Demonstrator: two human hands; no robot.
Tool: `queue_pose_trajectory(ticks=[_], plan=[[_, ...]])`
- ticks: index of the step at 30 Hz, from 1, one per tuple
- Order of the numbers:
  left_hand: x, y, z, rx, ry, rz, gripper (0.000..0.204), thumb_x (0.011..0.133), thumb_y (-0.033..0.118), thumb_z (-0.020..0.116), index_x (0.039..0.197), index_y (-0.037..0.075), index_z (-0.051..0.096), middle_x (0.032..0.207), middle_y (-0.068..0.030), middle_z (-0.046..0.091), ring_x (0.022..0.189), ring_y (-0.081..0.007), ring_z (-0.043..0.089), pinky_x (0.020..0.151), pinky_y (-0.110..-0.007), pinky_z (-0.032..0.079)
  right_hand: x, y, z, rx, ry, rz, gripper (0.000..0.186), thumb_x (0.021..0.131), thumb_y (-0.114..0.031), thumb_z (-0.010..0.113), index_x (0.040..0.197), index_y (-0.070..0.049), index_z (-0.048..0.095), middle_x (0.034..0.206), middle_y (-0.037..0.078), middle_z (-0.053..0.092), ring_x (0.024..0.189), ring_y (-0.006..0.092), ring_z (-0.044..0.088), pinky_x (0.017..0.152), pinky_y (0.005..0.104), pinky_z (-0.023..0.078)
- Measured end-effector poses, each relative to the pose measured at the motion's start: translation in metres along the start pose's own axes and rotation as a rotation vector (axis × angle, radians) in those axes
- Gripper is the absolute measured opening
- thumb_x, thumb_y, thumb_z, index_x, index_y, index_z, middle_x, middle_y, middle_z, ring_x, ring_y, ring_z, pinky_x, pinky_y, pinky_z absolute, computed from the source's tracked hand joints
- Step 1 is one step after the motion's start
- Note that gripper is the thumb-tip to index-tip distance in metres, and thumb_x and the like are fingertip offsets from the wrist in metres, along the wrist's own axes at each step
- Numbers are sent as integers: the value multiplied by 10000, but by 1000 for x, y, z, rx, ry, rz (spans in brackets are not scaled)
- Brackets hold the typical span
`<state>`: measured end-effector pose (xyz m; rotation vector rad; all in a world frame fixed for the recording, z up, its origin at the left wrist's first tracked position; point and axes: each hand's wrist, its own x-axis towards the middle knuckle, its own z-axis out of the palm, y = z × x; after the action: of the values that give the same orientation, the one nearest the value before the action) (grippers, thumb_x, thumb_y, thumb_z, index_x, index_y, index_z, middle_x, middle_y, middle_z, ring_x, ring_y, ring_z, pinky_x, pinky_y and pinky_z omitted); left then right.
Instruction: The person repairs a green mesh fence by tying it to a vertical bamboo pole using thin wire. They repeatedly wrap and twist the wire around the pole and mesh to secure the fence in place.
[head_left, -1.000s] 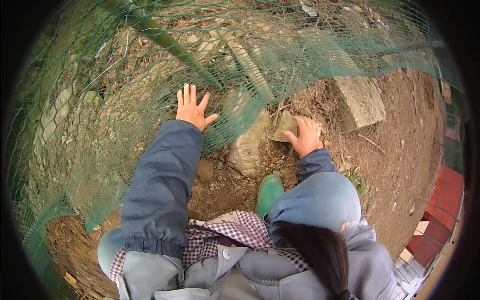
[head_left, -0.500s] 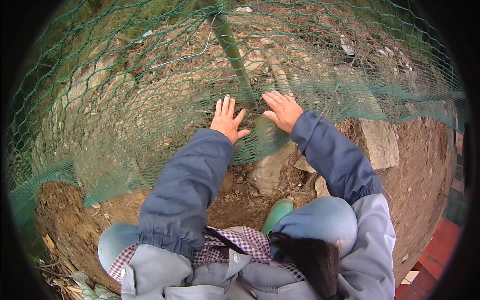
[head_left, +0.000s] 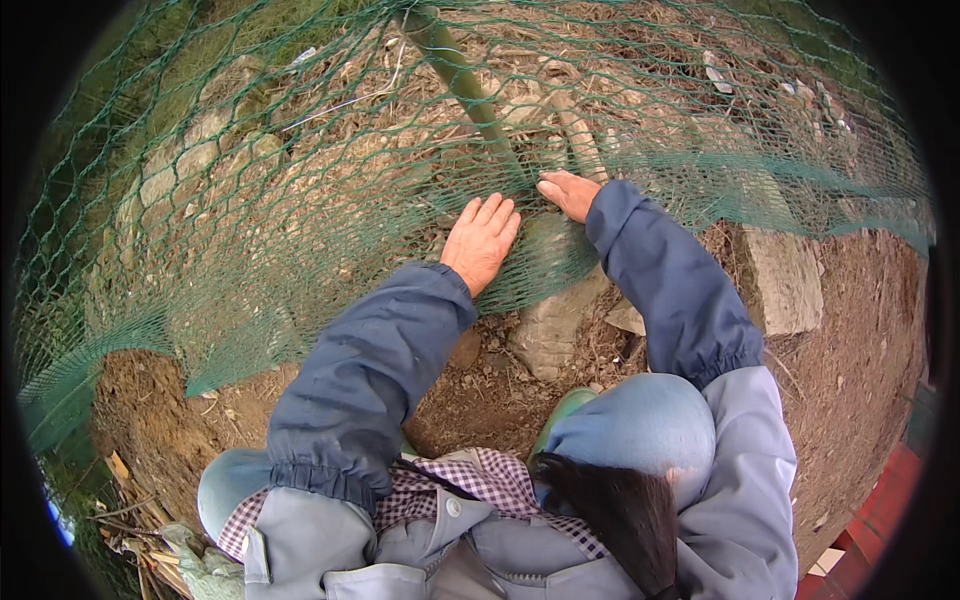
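Note:
My left hand [head_left: 481,240] lies flat on the green netting [head_left: 250,230], fingers stretched out just below the foot of a green pole [head_left: 460,85]. My right hand [head_left: 569,195] is a little higher and further right, touching the net beside that pole with its fingers extended. Beneath and just below the net's loose fine-mesh edge sit a pale rock [head_left: 545,335] and, to the right, a squared stone block [head_left: 780,285].
Bare soil [head_left: 840,380] surrounds my blue-jeaned knee [head_left: 630,425] and green boots. Twigs and crumpled plastic [head_left: 170,555] lie at lower left. A pale stick [head_left: 580,140] and more stones lie under the net. Red tiles [head_left: 880,500] show at far lower right.
My right hand has moved from the stones up onto the net beside the pole. My left hand's fingers have drawn closer together. The view has turned, bringing the pole toward the middle.

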<state>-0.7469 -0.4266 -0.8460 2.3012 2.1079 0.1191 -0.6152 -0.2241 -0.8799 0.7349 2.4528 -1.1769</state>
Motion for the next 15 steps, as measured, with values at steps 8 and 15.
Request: queue_pose_trajectory(ticks=[8, 15], plan=[[-21, 54, -12, -502, 137, -388, 546, 799, 338, 623, 1213, 9, 486, 1333, -218, 371, 1291, -375, 275, 1062, -480, 229, 12, 18, 11, 93, -5, -32, 643, 931, -520, 314, 1319, -15, 403, 1336, 182, 430, 1258, 316, 376, 1028, 341, 302], [-41, 52, -21, -452, 58, -301, 240, 714, 165, 651, 911, 52, 573, 1015, -93, 549, 1061, -287, 477, 886, -404, 396, 22, 28, 13, 214, -52, -24, 703, 910, -557, 323, 1303, 20, 406, 1341, 216, 409, 1270, 333, 351, 1051, 351, 269]])
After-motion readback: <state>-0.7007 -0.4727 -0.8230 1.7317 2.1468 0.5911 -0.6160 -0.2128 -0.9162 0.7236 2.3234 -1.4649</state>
